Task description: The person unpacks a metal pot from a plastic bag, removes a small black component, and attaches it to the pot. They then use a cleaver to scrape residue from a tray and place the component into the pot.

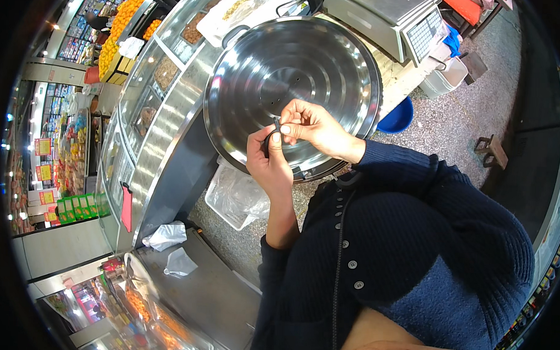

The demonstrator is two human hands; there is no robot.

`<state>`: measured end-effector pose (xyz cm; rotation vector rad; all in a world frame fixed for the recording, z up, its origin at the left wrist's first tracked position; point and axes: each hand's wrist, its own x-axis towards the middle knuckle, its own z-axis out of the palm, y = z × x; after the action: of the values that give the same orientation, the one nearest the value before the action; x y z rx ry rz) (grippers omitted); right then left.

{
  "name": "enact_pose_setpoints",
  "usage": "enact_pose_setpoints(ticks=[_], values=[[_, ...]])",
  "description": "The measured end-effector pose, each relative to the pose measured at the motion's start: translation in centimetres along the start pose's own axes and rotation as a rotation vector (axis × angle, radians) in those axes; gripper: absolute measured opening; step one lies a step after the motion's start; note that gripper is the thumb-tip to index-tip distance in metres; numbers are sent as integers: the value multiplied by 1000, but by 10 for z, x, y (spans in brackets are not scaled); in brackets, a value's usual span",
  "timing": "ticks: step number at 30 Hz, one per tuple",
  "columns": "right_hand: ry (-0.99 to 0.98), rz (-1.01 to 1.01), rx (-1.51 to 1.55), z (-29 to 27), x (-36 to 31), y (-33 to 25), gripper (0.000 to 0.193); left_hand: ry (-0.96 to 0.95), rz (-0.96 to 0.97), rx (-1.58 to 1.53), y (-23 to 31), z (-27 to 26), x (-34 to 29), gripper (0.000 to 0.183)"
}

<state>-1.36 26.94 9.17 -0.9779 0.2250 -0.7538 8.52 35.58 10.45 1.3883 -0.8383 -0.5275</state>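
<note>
Pinching small dark piece (267, 145) | fingers (300, 107): left hand (270, 165), right hand (318, 128) | partly covered, shape unclear

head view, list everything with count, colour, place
small part: 1, black, in both hands
round pan or lid: 1, silver, upper centre
display case: 1, silver, left
scale: 1, grey, top right
basin: 1, blue, right floor
bin: 1, white, right floor
crate: 1, white, centre floor
stool: 1, brown, far right
oranges: many, orange, upper left
boxes: several, green, left
shelf goods: many, mixed colours, far left
sweater: 1, navy, lower right
left hand: 1, bare, centre
right hand: 1, bare, centre
</note>
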Motion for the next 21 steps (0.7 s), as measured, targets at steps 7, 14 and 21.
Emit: enact_pose_setpoints(ticks=[7, 14, 21], values=[[49, 69, 110, 1, 0, 0, 11, 16, 71, 7, -6, 2, 2, 9], [145, 67, 155, 4, 0, -1, 12, 35, 64, -35, -8, 3, 5, 9], [14, 138, 103, -1, 0, -2, 15, 24, 74, -19, -2, 4, 1, 8]])
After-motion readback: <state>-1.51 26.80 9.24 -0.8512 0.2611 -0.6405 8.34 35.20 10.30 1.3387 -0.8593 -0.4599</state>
